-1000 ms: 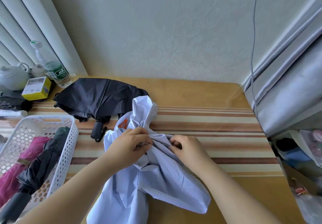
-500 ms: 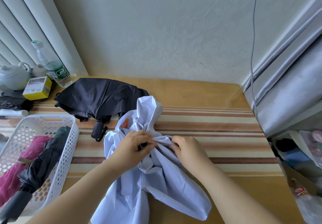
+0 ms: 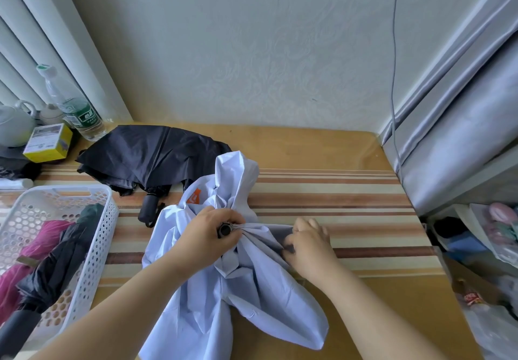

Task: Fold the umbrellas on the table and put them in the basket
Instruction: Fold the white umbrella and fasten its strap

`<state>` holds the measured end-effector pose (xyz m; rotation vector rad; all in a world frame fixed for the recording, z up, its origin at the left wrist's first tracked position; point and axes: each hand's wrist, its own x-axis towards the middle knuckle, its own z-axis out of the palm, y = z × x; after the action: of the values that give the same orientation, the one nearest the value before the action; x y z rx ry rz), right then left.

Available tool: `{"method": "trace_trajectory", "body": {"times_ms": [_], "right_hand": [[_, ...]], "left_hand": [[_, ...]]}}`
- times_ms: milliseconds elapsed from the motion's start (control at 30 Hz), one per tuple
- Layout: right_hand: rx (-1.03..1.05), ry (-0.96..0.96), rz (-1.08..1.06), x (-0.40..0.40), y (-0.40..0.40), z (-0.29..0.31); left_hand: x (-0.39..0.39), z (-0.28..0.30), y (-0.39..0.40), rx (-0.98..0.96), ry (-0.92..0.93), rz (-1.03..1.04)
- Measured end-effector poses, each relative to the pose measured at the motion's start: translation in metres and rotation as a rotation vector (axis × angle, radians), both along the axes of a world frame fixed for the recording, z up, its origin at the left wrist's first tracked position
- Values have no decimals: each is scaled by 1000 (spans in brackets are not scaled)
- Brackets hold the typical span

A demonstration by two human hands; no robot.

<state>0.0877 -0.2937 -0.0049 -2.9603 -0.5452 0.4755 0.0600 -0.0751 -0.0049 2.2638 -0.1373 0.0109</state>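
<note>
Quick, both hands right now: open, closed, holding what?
Left hand: closed around the light blue umbrella at its gathered top.
Right hand: pinching a fold of its fabric.

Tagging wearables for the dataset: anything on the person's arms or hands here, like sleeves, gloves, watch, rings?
Nothing worn that shows. Both forearms are bare up to the frame edge, with no sleeve cuff in view. The left hand and right hand have no gloves, and no watch, band or ring is visible.

Pale blue umbrella (image 3: 213, 289) is bunched loose mid-table with its black tip exposed, black umbrella (image 3: 148, 158) is left half-collapsed behind it with handle toward the white perforated basket (image 3: 92, 247) at left, in which folded magenta (image 3: 30, 258) and dark umbrellas (image 3: 56, 272) are laid.
</note>
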Motion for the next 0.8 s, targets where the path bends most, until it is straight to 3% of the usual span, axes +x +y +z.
{"method": "trace_trajectory", "body": {"times_ms": [133, 267, 467, 600, 800], "right_hand": [[-51, -107, -40, 10, -17, 4], [142, 22, -53, 15, -36, 11], [123, 115, 91, 17, -23, 2], [-20, -256, 116, 43, -15, 11], [10, -332, 260, 55, -16, 35]], "left_hand": [[-2, 1, 4, 47, -38, 33], [-1, 2, 10, -4, -42, 104], [-5, 4, 18, 34, -43, 141], [-3, 1, 23, 121, -83, 30], [-6, 0, 18, 108, -172, 5]]}}
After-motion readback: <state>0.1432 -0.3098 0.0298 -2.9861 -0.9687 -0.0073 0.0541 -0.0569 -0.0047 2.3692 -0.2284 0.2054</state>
